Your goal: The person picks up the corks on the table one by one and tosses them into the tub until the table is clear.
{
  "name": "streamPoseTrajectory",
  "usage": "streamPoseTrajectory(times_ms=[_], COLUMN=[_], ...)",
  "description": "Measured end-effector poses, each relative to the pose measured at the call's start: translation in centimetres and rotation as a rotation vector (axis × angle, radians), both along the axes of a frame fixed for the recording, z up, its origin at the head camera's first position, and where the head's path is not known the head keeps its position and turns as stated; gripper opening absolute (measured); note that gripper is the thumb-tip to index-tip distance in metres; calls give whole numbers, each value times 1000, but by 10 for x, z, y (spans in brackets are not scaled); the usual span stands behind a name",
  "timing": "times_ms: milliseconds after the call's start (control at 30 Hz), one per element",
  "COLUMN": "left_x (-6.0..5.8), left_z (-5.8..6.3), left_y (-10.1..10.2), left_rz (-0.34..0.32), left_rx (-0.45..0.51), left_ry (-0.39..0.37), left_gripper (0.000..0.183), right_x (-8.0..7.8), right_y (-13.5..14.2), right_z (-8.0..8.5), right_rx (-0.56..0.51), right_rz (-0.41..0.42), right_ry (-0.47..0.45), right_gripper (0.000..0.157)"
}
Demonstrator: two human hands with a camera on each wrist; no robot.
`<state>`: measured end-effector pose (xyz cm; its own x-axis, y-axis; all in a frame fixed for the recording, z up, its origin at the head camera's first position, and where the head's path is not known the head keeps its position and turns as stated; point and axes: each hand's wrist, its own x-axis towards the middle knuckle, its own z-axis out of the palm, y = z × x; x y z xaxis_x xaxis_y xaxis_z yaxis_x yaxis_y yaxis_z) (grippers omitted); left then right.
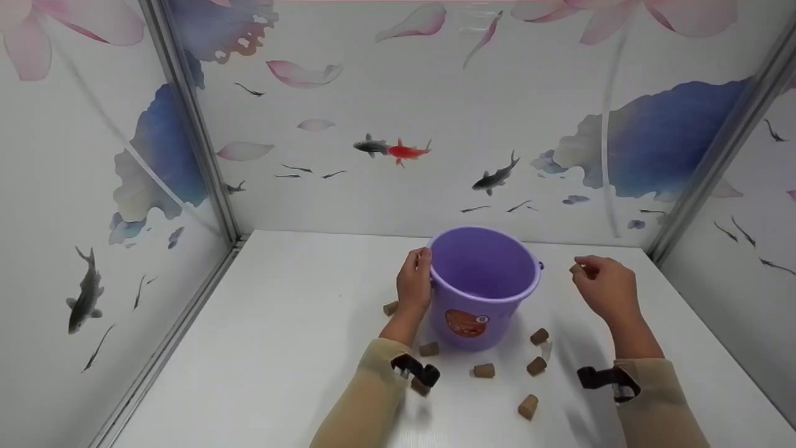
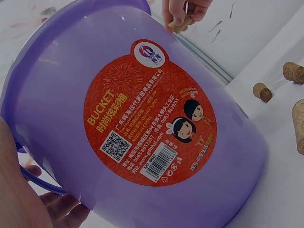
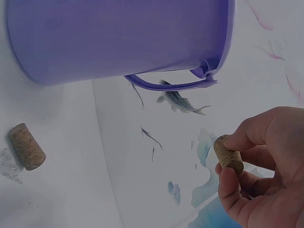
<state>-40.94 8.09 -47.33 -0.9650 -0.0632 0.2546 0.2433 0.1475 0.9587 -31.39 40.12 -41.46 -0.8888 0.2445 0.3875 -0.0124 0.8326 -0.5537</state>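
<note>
A purple plastic bucket (image 1: 474,326) with a red label stands upright on the white table. My left hand (image 1: 415,281) holds its left side near the rim. In the left wrist view the fingers (image 2: 64,209) lie against the wall beside the purple handle (image 2: 42,183). To the right of the bucket, my right hand (image 1: 604,286) is raised above the table. It pinches a cork (image 3: 228,154) between thumb and fingertips, as the right wrist view shows. The cork is apart from the bucket and about level with its rim in the head view.
Several loose corks lie around the bucket's base, among them one in front (image 1: 484,371), one nearer me (image 1: 528,407) and one at the left (image 1: 390,308). A small pale scrap (image 1: 546,350) lies by the right-hand corks. Printed panels (image 1: 373,205) wall the table's back and sides.
</note>
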Motion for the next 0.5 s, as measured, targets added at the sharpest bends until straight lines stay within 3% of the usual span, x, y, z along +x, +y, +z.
streamPoseTrajectory(times_ms=[500], left_x=[1], left_z=[0], left_y=[-2], left_rz=[-10], left_rx=[-1], left_ry=[-4], left_gripper=[48], right_x=[-1], right_y=[-6], right_z=[14], right_rx=[26], right_rz=[26], right_ry=[37], right_gripper=[36])
